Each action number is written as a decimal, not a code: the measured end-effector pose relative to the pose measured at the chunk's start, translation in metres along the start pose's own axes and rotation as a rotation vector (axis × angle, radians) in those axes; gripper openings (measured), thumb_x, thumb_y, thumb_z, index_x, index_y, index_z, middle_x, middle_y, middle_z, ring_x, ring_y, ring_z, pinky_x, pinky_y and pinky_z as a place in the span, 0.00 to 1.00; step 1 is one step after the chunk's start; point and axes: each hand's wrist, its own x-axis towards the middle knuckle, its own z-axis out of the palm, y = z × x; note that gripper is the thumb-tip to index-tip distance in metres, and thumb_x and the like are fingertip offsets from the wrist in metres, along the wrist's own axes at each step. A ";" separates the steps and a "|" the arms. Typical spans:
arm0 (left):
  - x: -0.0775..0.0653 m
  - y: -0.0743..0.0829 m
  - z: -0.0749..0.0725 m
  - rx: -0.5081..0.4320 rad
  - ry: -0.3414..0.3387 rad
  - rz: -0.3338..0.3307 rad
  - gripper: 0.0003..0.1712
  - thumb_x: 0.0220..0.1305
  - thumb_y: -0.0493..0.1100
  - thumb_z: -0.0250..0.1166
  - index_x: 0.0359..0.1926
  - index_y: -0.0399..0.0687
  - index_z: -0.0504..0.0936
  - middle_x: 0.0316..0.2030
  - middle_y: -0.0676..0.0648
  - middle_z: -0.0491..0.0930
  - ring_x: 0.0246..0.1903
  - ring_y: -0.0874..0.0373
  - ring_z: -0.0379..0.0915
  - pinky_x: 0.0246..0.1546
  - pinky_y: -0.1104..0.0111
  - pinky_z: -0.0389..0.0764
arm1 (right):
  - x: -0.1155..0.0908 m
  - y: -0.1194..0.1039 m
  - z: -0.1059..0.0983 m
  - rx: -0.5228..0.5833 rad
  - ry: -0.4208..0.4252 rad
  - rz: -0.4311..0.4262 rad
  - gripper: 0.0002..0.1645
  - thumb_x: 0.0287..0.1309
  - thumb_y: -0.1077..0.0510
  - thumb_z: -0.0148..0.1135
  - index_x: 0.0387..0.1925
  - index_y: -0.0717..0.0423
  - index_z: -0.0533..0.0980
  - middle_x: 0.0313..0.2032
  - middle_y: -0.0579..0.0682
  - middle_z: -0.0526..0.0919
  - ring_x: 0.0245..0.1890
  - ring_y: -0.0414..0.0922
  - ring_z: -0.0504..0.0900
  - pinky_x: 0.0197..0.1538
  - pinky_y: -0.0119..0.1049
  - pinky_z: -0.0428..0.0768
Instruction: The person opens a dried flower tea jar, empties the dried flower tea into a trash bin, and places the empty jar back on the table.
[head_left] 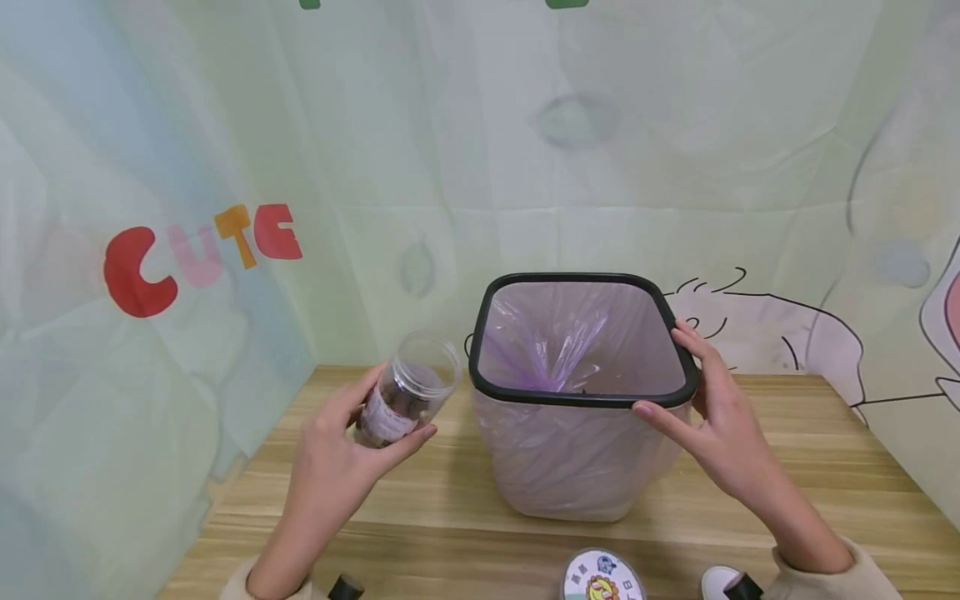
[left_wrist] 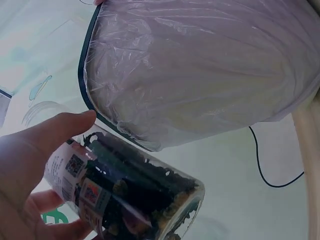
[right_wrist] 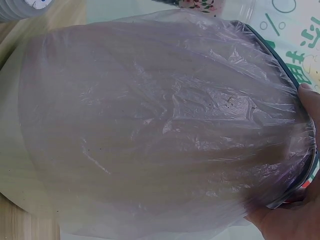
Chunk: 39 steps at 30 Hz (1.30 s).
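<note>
My left hand (head_left: pixel 333 454) holds a clear jar (head_left: pixel 397 408) by its side, thumb across the front. The jar leans with its open mouth up and toward the bin. Dark, leafy-looking pieces fill part of it, and its label (left_wrist: pixel 90 187) carries printed codes. Right of it stands a bin with a black rim (head_left: pixel 577 400), lined with a thin purple-tinted bag (head_left: pixel 577 467). At the bin's right corner my right hand (head_left: pixel 723 429) grips the rim, thumb in front and fingers along the side. The bag hangs over the outside of the bin, and some of its inside is hidden.
Both hands are over a wooden table (head_left: pixel 420 533). A round white container with a cartoon top (head_left: pixel 602 577) is at the near edge, and a small white round thing (head_left: pixel 717 581) lies to its right. A printed cloth (head_left: pixel 450 167) hangs behind.
</note>
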 end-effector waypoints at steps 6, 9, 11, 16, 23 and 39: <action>0.012 0.006 0.001 0.029 0.028 0.021 0.44 0.39 0.52 0.85 0.62 0.57 0.80 0.48 0.50 0.83 0.45 0.54 0.79 0.38 0.55 0.78 | 0.000 0.000 0.000 -0.005 -0.001 0.002 0.55 0.51 0.62 0.76 0.75 0.51 0.56 0.75 0.48 0.55 0.58 0.51 0.74 0.53 0.14 0.68; 0.018 0.008 0.003 0.024 0.027 0.046 0.45 0.39 0.52 0.85 0.63 0.59 0.79 0.50 0.50 0.82 0.46 0.53 0.78 0.39 0.55 0.77 | 0.000 0.000 0.000 -0.011 -0.002 0.005 0.55 0.51 0.61 0.76 0.76 0.51 0.56 0.75 0.49 0.55 0.57 0.50 0.74 0.51 0.14 0.69; 0.024 0.010 0.004 0.018 0.028 0.073 0.45 0.39 0.52 0.85 0.63 0.59 0.79 0.52 0.49 0.82 0.47 0.53 0.78 0.40 0.55 0.77 | 0.000 0.000 0.000 -0.015 -0.003 0.007 0.55 0.51 0.61 0.76 0.76 0.51 0.56 0.76 0.48 0.55 0.57 0.49 0.74 0.51 0.14 0.69; 0.040 0.015 0.007 0.017 0.018 0.136 0.46 0.40 0.50 0.84 0.65 0.61 0.78 0.53 0.48 0.81 0.47 0.53 0.76 0.39 0.56 0.75 | -0.001 -0.001 -0.001 -0.009 -0.005 0.018 0.55 0.52 0.61 0.76 0.76 0.51 0.56 0.76 0.48 0.55 0.58 0.50 0.75 0.52 0.14 0.68; 0.057 0.025 0.010 0.031 0.024 0.202 0.46 0.41 0.50 0.84 0.65 0.60 0.78 0.51 0.46 0.80 0.48 0.50 0.75 0.40 0.55 0.75 | 0.000 -0.001 -0.001 0.006 -0.013 0.028 0.55 0.52 0.61 0.76 0.76 0.51 0.55 0.76 0.48 0.54 0.59 0.52 0.75 0.53 0.14 0.68; 0.081 0.043 0.013 0.106 -0.021 0.326 0.44 0.41 0.44 0.84 0.63 0.60 0.79 0.50 0.45 0.78 0.49 0.46 0.71 0.43 0.55 0.73 | 0.000 0.001 -0.001 0.034 -0.021 0.014 0.55 0.51 0.62 0.77 0.75 0.52 0.56 0.76 0.49 0.52 0.68 0.58 0.66 0.56 0.14 0.65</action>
